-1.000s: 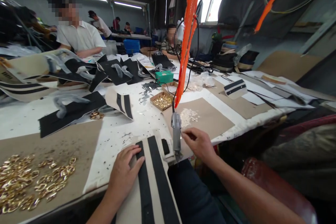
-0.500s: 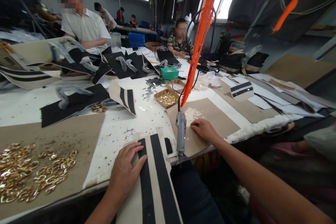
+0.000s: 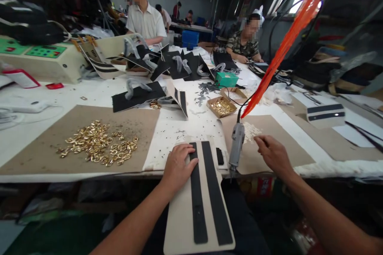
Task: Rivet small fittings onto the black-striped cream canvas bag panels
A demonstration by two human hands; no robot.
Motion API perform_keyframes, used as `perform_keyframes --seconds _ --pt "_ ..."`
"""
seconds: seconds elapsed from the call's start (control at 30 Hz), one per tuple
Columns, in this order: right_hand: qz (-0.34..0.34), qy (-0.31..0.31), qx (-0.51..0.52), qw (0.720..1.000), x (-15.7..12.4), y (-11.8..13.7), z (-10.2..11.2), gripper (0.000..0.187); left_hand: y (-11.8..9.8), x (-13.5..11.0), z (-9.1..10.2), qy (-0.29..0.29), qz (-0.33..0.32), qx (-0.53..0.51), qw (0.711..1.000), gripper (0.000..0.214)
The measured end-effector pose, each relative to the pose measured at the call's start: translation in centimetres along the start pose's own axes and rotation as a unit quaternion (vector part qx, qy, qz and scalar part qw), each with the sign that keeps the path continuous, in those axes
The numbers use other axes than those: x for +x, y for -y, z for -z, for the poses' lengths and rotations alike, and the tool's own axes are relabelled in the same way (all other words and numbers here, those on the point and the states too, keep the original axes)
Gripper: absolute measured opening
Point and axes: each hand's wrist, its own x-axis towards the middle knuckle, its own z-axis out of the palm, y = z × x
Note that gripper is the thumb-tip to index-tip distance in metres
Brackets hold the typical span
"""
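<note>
A long beige panel (image 3: 182, 223) with two black strips (image 3: 214, 191) slopes from the table edge down over my lap. My left hand (image 3: 178, 167) holds it at its upper left, fingers and thumb pressing on the left strip. My right hand (image 3: 273, 155) has its fingers pinched together just right of a pile of small white pieces (image 3: 251, 131); anything between the fingertips is too small to make out. A grey electric screwdriver (image 3: 237, 143) hangs upright between my hands, on a dark cord beside an orange strap (image 3: 278, 53).
Gold-coloured metal rings (image 3: 95, 139) lie heaped on brown card (image 3: 38, 143) at left. Small gold parts fill a cardboard box (image 3: 221, 106) near a green box (image 3: 226, 79). Black panels (image 3: 140, 97) lie behind. Co-workers (image 3: 146, 20) are at the far side.
The view has swung left, showing more of the table's left side. My right fingertips have shifted slightly right, off the white pile. My left hand stays on the panel.
</note>
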Motion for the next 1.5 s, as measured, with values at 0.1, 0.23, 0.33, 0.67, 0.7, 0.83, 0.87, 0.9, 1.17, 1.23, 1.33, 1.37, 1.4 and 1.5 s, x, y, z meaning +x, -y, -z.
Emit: perform_keyframes --seconds 0.1,0.23,0.33,0.67,0.7,0.83,0.87,0.9,1.17,1.23,1.33,1.37,1.4,1.5 --pt "0.039 0.067 0.112 0.991 -2.2 6.1 -1.1 0.031 0.0 -0.1 -0.1 -0.002 -0.004 0.003 1.0 0.026" --pt "0.137 0.212 0.176 0.951 -3.0 13.2 -6.0 0.022 0.2 -0.3 -0.1 -0.008 -0.005 0.009 1.0 0.026" --pt "0.15 0.235 0.145 0.949 -2.2 15.1 -9.4 0.018 0.2 -0.3 -0.2 -0.009 -0.001 0.006 1.0 0.025" --pt "0.105 0.257 0.07 0.958 -0.5 14.9 -11.3 0.01 0.0 -0.4 -0.1 -0.007 0.014 0.011 1.0 0.029" --pt "0.096 0.255 0.066 0.96 -0.4 14.9 -11.5 0.009 0.1 -0.3 -0.1 -0.006 0.013 0.011 1.0 0.029" --pt "0.079 0.253 0.063 0.962 0.0 15.0 -12.1 0.009 0.1 -0.2 -0.1 -0.001 0.007 0.01 1.0 0.031" --pt "0.082 0.248 0.073 0.962 -0.1 15.1 -12.1 0.01 0.1 -0.2 -0.1 -0.001 0.006 0.011 1.0 0.031" --pt "0.09 0.242 0.094 0.962 -0.3 15.1 -11.8 0.01 0.1 -0.1 -0.1 -0.002 0.004 0.012 1.0 0.031" --pt "-0.002 -0.049 0.256 0.966 -5.4 11.1 -6.6 0.02 1.3 0.7 -0.3 -0.017 -0.032 0.012 0.999 0.025" --pt "-0.072 -0.113 0.225 0.965 -5.9 8.7 -5.8 0.03 1.6 0.8 -0.3 -0.014 -0.04 0.012 0.999 0.023" --pt "-0.13 -0.106 0.162 0.972 -5.2 6.0 -5.4 0.055 1.5 0.8 -0.2 -0.01 -0.041 0.012 0.999 0.022" --pt "-0.136 -0.081 0.136 0.978 -4.7 5.5 -5.4 0.063 1.4 0.8 -0.1 -0.01 -0.04 0.012 0.999 0.021" --pt "-0.14 -0.052 0.108 0.983 -4.2 5.4 -5.4 0.069 1.2 0.8 0.0 -0.01 -0.038 0.012 0.999 0.021" --pt "-0.136 0.01 0.044 0.99 -3.1 6.2 -5.1 0.066 0.3 0.6 0.3 -0.015 -0.038 0.007 0.999 0.019"
